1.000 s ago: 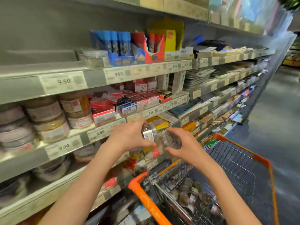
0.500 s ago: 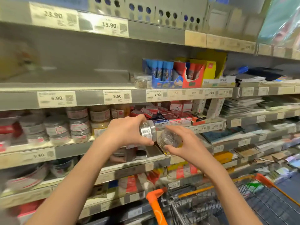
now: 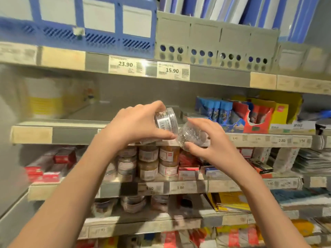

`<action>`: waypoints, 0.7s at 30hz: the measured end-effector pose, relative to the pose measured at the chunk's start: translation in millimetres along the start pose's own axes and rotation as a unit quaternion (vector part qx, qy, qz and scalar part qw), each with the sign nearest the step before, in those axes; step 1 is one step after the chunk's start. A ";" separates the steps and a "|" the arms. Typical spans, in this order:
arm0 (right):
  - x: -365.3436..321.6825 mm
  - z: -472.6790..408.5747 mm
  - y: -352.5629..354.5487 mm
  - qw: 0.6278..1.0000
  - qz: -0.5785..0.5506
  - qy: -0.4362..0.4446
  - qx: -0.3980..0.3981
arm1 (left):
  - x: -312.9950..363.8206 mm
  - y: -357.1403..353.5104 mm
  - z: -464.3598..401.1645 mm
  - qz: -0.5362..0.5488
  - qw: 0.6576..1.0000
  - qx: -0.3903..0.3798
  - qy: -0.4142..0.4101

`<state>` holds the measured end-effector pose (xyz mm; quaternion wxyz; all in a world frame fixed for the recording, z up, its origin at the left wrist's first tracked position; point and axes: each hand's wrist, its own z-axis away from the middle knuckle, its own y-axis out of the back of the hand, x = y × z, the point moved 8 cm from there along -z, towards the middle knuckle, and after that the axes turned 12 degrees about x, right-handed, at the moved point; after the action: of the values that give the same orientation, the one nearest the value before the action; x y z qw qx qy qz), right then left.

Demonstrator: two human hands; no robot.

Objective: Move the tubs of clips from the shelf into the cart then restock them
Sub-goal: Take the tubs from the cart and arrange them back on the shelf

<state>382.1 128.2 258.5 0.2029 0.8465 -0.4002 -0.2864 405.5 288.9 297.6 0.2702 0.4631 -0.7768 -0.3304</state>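
shelf (image 3: pixel 75 135) | blue packs (image 3: pixel 214 109), red carton (image 3: pixel 258 119) | stacked tubs (image 3: pixel 148 162) below

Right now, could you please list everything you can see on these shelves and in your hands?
Clear plastic tubs of clips: two, transparent, one in each hand, tilted, in front of the second shelf.
Blue slotted plastic file baskets: a row, top shelf, left.
Grey file boxes with round holes: a row, top shelf, right of the baskets.
White price labels: many, along the shelf edges; two read 23.90 and 15.90.
Blue packets in a display box: several, second shelf, right.
Red and yellow cartons: second shelf, right of the blue packets.
Labelled round tubs: stacked, third shelf, centre.
Small red boxes: several, third shelf, left.
Left hand: grips one tub.
Right hand: grips the other tub.
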 end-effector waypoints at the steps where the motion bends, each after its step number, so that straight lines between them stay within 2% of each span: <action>1: -3.1 -12.4 -1.1 1.000 0.003 0.008 0.013 | -7.4 3.7 -7.3 0.002 1.000 0.011 0.003; 5: -8.1 -56.9 -12.7 0.999 0.015 0.028 0.043 | -34.8 8.5 -35.8 0.011 0.999 0.039 0.018; 9: 5.4 -86.7 -36.3 0.998 0.038 0.001 0.044 | -61.3 -9.7 -57.4 0.014 0.998 0.013 0.064; 15: 24.3 -96.9 -68.4 0.997 0.062 -0.036 0.022 | -82.3 -56.2 -64.3 0.158 0.980 -0.062 0.104; 18: 28.0 -96.8 -73.9 0.986 0.162 -0.020 0.018 | -92.8 -66.6 -62.6 0.227 0.964 -0.056 0.128; 21: 28.4 -95.6 -72.8 0.983 0.182 -0.023 0.015 | -106.6 -70.2 -65.7 0.311 0.936 -0.023 0.165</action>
<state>499.5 160.0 279.7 0.2291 0.7561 -0.5561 -0.2579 536.5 342.5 273.6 0.4943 0.2399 -0.8187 -0.1667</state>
